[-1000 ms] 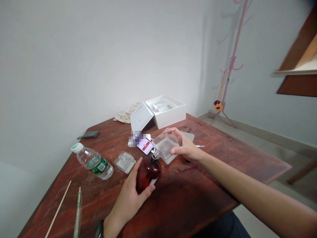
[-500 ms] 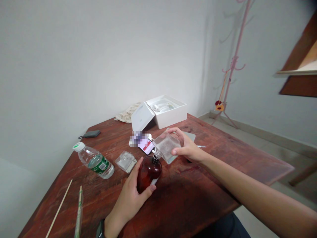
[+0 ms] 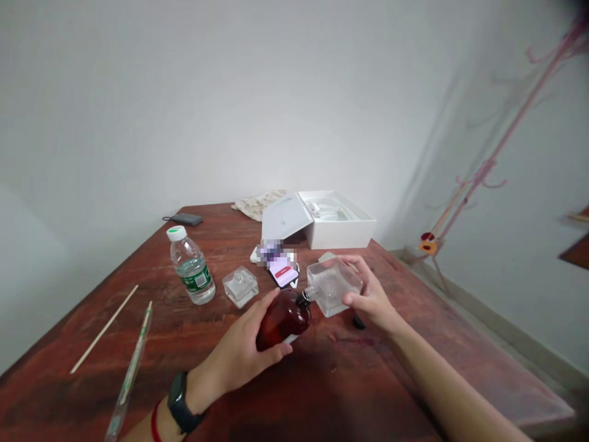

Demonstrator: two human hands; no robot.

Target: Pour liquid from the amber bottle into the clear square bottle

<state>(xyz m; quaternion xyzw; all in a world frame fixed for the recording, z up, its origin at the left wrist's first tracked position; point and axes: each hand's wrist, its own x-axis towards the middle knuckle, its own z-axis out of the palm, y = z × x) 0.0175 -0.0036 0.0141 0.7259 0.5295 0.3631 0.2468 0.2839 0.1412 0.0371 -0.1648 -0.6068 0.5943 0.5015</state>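
My left hand [image 3: 239,356] is wrapped round a dark amber bottle [image 3: 283,316], tilted so its neck points up and right. My right hand [image 3: 372,298] grips a clear square glass bottle [image 3: 332,285] held on its side, its neck meeting the mouth of the amber bottle. Both bottles hover just above the reddish wooden table [image 3: 322,380]. A black watch and a red band sit on my left wrist.
A water bottle [image 3: 191,265] stands to the left, a second square glass bottle [image 3: 240,285] next to it. A phone [image 3: 283,271] lies behind the bottles. An open white box [image 3: 322,220], a cloth pouch, a dark case, a thin stick [image 3: 103,328] and a glass tube [image 3: 131,371] are also on the table.
The view has swung, so everything sits further right and lower. Both hands keep the two bottles neck to neck; the amber bottle is tilted further over.
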